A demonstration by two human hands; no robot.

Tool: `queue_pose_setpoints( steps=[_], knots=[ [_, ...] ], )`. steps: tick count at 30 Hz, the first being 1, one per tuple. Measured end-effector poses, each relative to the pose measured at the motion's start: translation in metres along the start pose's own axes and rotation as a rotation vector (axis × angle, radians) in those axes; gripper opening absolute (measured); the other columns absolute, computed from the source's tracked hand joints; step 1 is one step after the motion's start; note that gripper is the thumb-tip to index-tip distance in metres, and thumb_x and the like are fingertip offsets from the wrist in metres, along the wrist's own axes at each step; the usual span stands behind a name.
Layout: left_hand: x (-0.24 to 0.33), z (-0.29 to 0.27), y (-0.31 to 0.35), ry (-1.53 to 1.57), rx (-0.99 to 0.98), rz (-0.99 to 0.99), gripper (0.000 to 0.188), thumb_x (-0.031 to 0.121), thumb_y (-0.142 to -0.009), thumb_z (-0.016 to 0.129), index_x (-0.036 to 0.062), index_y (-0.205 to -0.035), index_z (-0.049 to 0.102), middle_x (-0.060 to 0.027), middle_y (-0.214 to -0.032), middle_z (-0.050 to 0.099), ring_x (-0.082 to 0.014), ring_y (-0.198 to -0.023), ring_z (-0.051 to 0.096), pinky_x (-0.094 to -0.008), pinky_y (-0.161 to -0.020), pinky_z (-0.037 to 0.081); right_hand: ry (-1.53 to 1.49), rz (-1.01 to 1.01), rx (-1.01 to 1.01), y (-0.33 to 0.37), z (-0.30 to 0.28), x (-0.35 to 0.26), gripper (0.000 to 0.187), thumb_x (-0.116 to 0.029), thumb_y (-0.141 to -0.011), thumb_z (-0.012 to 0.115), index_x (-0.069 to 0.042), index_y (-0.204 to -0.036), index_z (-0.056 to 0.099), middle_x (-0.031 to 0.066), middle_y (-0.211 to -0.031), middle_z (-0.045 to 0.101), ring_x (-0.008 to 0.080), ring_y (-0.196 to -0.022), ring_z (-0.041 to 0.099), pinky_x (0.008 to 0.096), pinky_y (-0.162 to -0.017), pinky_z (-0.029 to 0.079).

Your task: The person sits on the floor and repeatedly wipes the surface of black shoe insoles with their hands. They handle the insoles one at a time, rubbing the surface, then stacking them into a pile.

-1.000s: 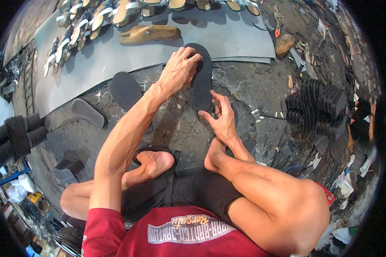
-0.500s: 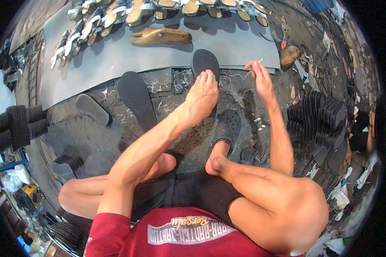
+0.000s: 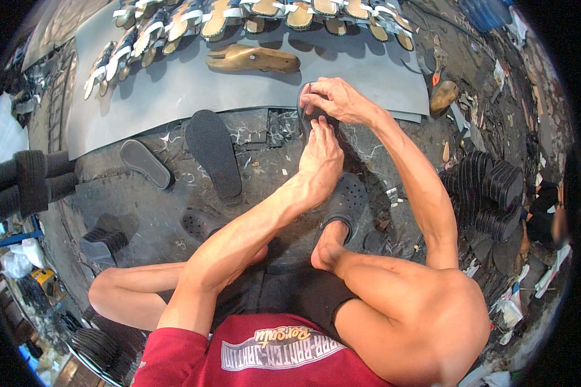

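Presently, in the head view, the left hand [image 3: 321, 158] lays its stretched fingers, close together, on a black sole [image 3: 306, 118], and the right hand [image 3: 343, 103] bends its fingers over the far end of it. Whether either hand pinches this sole, I cannot tell. It is near the edge of a grey sheet [image 3: 155, 97]. As I judge, work on it is in progress, not finished. A second sole [image 3: 213, 153] lies farther left, untouched by the hands, so its part seems left. On the sheet, strapped sandals [image 3: 214, 22] already stand in rows.
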State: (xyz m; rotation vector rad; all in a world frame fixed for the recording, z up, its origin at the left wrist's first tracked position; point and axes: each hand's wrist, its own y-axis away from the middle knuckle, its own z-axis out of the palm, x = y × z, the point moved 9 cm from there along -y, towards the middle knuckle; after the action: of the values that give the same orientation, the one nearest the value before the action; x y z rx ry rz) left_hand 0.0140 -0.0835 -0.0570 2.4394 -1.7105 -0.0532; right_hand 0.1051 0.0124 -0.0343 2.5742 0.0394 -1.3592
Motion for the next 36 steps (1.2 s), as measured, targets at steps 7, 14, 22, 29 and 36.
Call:
queue_pose_setpoints(
  steps=[7,14,22,29,36],
  knots=[
    [-0.012,-0.001,-0.003,0.085,0.027,-0.010,0.062,0.010,-0.098,0.061,-0.0208,-0.151,0.052,-0.0428,-0.159,0.050,-0.0511,-0.149,0.052,-0.0508,-0.124,0.045,0.290,-0.175,0.220,-0.010,-0.017,-0.001,0.032,-0.037,-0.113,0.059,-0.012,-0.107,0.078,0.0047,-0.094,0.081,0.0298,-0.099,0.064,0.0487,-0.093,0.052],
    [-0.018,-0.012,0.001,0.176,0.112,-0.002,0.061,0.006,-0.091,0.069,-0.0177,-0.146,0.055,-0.0396,-0.157,0.053,-0.0468,-0.141,0.058,-0.0521,-0.119,0.047,0.446,-0.087,0.520,0.003,-0.045,0.017,0.027,-0.036,-0.113,0.059,-0.018,-0.111,0.079,-0.0037,-0.096,0.082,0.0264,-0.101,0.064,0.0454,-0.095,0.048],
    [-0.029,-0.014,0.002,0.242,0.064,0.019,0.078,0.008,-0.081,0.083,-0.0060,-0.153,0.057,-0.0293,-0.162,0.052,-0.0443,-0.151,0.050,-0.0559,-0.125,0.040,0.510,0.013,0.745,0.075,-0.031,0.009,0.021,-0.028,-0.111,0.061,-0.015,-0.111,0.078,-0.0018,-0.103,0.081,0.0269,-0.103,0.066,0.0464,-0.093,0.046],
    [-0.070,-0.016,0.009,0.415,0.075,0.078,0.097,0.033,-0.069,0.100,0.0137,-0.155,0.059,-0.0080,-0.158,0.058,-0.0354,-0.153,0.047,-0.0631,-0.127,0.035,0.531,0.064,0.739,0.146,0.040,-0.020,0.014,-0.014,-0.105,0.068,-0.009,-0.115,0.076,0.0052,-0.111,0.077,0.0291,-0.106,0.066,0.0463,-0.091,0.047],
    [-0.064,-0.031,-0.040,0.369,-0.158,0.151,0.113,0.042,-0.047,0.107,0.0104,-0.143,0.056,-0.0084,-0.148,0.057,-0.0324,-0.146,0.050,-0.0615,-0.114,0.041,0.511,0.089,0.636,0.206,0.099,-0.072,0.017,-0.006,-0.099,0.072,-0.008,-0.115,0.077,0.0040,-0.105,0.078,0.0267,-0.101,0.067,0.0444,-0.091,0.047]
  ],
)
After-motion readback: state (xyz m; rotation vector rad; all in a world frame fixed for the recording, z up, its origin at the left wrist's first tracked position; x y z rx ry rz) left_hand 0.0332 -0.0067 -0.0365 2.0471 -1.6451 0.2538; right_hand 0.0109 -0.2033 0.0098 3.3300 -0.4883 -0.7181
